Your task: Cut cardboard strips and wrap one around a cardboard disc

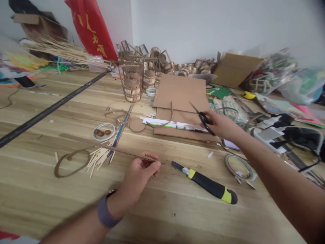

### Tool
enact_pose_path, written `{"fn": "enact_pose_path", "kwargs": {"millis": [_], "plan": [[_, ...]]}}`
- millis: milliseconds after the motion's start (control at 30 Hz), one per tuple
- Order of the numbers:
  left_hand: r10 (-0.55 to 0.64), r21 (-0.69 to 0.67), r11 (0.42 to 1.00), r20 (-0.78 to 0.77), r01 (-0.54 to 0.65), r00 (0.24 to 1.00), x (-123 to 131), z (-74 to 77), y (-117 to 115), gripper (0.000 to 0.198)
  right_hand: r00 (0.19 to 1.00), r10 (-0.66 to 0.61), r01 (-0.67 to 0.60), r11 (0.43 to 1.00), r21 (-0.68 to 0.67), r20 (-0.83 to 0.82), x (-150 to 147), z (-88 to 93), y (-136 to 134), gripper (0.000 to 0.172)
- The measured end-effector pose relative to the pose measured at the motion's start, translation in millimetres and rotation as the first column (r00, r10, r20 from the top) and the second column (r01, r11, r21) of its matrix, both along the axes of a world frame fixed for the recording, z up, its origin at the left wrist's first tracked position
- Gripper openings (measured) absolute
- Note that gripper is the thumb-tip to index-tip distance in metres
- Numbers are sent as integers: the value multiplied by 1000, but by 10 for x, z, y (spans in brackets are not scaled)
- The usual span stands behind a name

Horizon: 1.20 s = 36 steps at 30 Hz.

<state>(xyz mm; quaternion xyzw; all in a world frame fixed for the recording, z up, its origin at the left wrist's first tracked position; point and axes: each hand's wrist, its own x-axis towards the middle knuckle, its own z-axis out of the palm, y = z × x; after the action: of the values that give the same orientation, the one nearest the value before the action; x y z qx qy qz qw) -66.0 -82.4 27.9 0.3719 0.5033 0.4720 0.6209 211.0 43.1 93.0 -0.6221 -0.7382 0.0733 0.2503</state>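
My left hand (143, 171) pinches one end of a long thin cardboard strip (124, 152), which stretches away to the left over the floor. A pair of black-handled scissors (203, 121) is gripped in my right hand (219, 123), above the cardboard sheets (181, 90), with the blades pointing up and left. Just right of my left hand lies a black and yellow utility knife (207, 183), its blade out. Near the strip are a bundle of short wooden sticks (99, 157), a curled brown strip (58, 169) and a white ring (113, 130) around several brown domed pieces (100, 133).
Small slatted wooden buckets (132, 89) crowd the wall at the back. A long black bar (56, 103) crosses the left side. To the right lie a roll of tape (240, 167), plastic bags (302, 84) and a cardboard box (236, 69). A blue strip (123, 127) lies beside a cardboard disc (137, 125).
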Motion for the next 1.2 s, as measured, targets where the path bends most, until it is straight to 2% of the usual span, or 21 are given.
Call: {"fn": "enact_pose_path", "kwargs": {"millis": [67, 100, 133, 167, 200, 233, 267, 300, 333, 367, 500, 633, 867, 1033, 1200], "plan": [[27, 30, 999, -7, -27, 1000, -23, 3, 10, 26, 989, 92, -107, 987, -122, -120, -185, -62, -430, 34], [39, 43, 998, -13, -38, 999, -31, 4, 13, 25, 964, 133, -176, 969, -176, -230, -316, -113, -665, 37], [52, 54, 997, -20, -50, 998, -36, 5, 15, 24, 850, 127, -298, 916, -267, -511, -463, -172, -898, 43], [67, 64, 996, -27, -66, 997, -40, 7, 17, 24, 701, 35, -408, 838, -361, -712, -614, -236, -1118, 48], [83, 72, 994, -34, -80, 996, -43, 9, 18, 23, 554, -86, -494, 766, -410, -828, -759, -301, -1314, 50], [95, 78, 993, -40, -92, 995, -45, 11, 19, 23, 426, -208, -588, 676, -444, -880, -889, -361, -1476, 55], [108, 84, 991, -44, -104, 993, -48, 11, 19, 23, 326, -318, -644, 615, -455, -890, -996, -415, -1599, 58], [118, 90, 989, -48, -114, 992, -50, 10, 19, 22, 230, -395, -694, 574, -435, -889, -1079, -461, -1685, 63], [124, 96, 988, -49, -119, 991, -52, 8, 18, 22, 163, -454, -715, 558, -422, -876, -1135, -498, -1735, 69], [126, 101, 988, -47, -120, 991, -54, 4, 16, 23, 137, -495, -729, 536, -426, -858, -1169, -524, -1757, 73], [131, 102, 987, -46, -126, 990, -54, -5, 0, 28, 145, -577, -709, 506, -491, -804, -1178, -551, -1716, 75], [118, 132, 986, -92, -105, 989, -40, 8, -27, 26, 155, -567, -714, 502, -488, -809, -1177, -542, -1712, 77], [61, 179, 984, -279, -11, 958, -11, 8, -102, 17, 187, -527, -684, 536, -495, -829, -1199, -598, -1775, 76], [20, 187, 982, -284, 35, 959, 11, -27, -120, 15, 198, -495, -679, 553, -482, -846, -1194, -638, -1768, 76], [35, 228, 973, -284, 32, 958, 25, -68, -123, 14, 222, -466, -663, 572, -483, -856, -1191, -673, -1780, 74]]}}
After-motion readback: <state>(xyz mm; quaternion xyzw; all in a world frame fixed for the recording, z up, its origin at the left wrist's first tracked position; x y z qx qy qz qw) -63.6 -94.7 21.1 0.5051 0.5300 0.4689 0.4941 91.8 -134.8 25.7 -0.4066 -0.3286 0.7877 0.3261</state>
